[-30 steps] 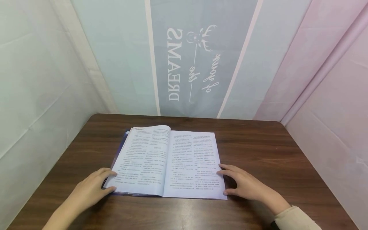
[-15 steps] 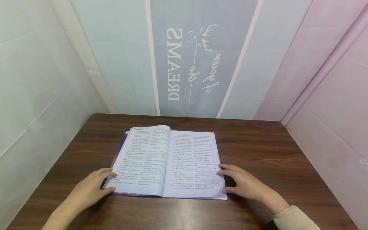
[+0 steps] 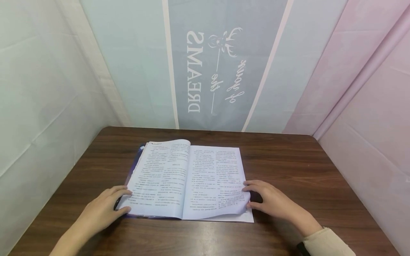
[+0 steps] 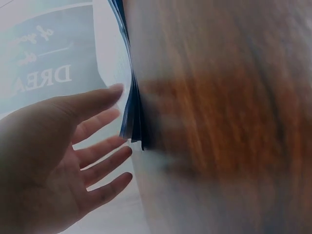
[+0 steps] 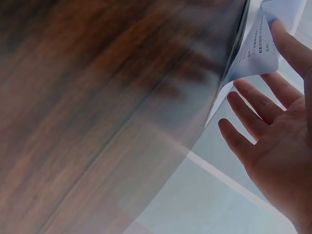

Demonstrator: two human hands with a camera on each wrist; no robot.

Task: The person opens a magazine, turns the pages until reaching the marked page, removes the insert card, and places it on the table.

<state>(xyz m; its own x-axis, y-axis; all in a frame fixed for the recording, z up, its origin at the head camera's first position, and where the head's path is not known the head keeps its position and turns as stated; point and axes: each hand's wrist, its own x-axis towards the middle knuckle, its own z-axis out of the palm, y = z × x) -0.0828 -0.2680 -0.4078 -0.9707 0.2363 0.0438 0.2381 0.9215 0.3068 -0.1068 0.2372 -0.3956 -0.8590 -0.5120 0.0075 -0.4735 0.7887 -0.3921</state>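
Observation:
An open magazine lies on the table, with two columns of small print on each page and a dark blue cover edge showing at the left. My right hand is at its lower right edge, thumb and forefinger pinching the right page. That page's lower corner is lifted and curled, with another white page beneath it. In the right wrist view the lifted page bends between thumb and fingers. My left hand touches the lower left edge, fingers spread and nearly straight. The left wrist view shows its thumb against the page edges.
The dark brown wooden table extends around the magazine. A blue-grey curtain with mirrored lettering hangs behind it, and pale cloth walls stand at both sides.
My right thumb has moved up and inward, and the right page's lower corner has come up and curled. The left hand and the magazine have stayed almost in place.

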